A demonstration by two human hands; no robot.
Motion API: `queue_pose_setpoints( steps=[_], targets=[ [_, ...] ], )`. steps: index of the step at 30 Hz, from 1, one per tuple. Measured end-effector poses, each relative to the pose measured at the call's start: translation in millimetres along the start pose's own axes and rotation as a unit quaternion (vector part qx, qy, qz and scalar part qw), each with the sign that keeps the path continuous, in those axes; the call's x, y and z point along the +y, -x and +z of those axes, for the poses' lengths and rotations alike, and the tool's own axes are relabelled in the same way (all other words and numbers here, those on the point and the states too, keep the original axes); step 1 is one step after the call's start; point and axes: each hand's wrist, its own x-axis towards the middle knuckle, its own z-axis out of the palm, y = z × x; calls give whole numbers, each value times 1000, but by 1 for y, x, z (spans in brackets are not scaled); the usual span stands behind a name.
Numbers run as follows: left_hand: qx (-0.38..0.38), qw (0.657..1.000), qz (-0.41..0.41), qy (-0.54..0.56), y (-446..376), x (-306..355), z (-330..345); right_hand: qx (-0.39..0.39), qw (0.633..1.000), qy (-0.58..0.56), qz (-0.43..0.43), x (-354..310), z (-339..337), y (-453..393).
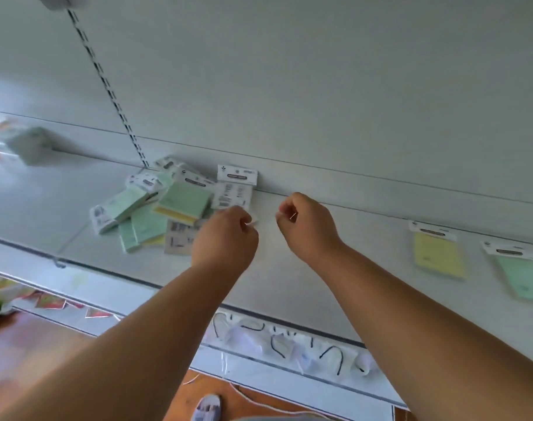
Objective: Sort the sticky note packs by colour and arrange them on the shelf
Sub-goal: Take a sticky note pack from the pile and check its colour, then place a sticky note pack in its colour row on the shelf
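Note:
A loose pile of green and yellow sticky note packs [174, 205] lies on the white shelf [350, 262] near the back wall, left of centre. One pack [235, 189] leans back-side-out against the wall. My left hand [225, 235] hovers at the pile's right edge with curled fingers, touching a pack's corner; whether it holds that pack is unclear. My right hand [307, 223] is beside it, fingers curled, holding nothing. At the far right a yellow pack [438, 253] and a green pack [520, 271] lie flat, side by side.
A slotted upright [107, 86] runs down the back wall behind the pile. A blurred box [25, 144] stands on the shelf at far left. The lower shelf [289, 344] carries clear bags with black cords, and colourful packets [46, 299] lie at the left.

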Motion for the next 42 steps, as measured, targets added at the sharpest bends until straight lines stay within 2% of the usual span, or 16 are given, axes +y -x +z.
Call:
queue_pose_setpoints(
  steps=[4,8,10,15,18,20,24,28,36,42],
  targets=[
    [34,999,-10,-4,-39,-83,-56,-15,997,-47,57,-69,66,-21],
    [-25,999,-42,4,-68,-133,-70,-47,992,6,117,-113,103,-43],
    [-45,998,-41,21,-76,-143,-68,-63,984,17,166,-123,112,-50],
    [-53,997,-16,45,-81,-142,-68,-34,973,-49,225,-132,123,-58],
    [-26,998,1,62,-79,-142,-73,14,953,-135,270,-133,123,-58],
    [-22,996,17,82,-80,-140,-80,50,922,-223,313,-130,123,-55],
    [-45,987,16,155,-85,-130,-88,82,876,-362,309,-123,114,-47],
    [-113,959,38,257,-83,-110,-76,171,851,-413,276,-111,89,-29],
    [-218,933,126,256,-36,-31,-27,274,883,-263,275,-48,-1,28],
    [-232,931,158,233,32,60,38,290,884,-199,308,47,-77,88]
  ],
)
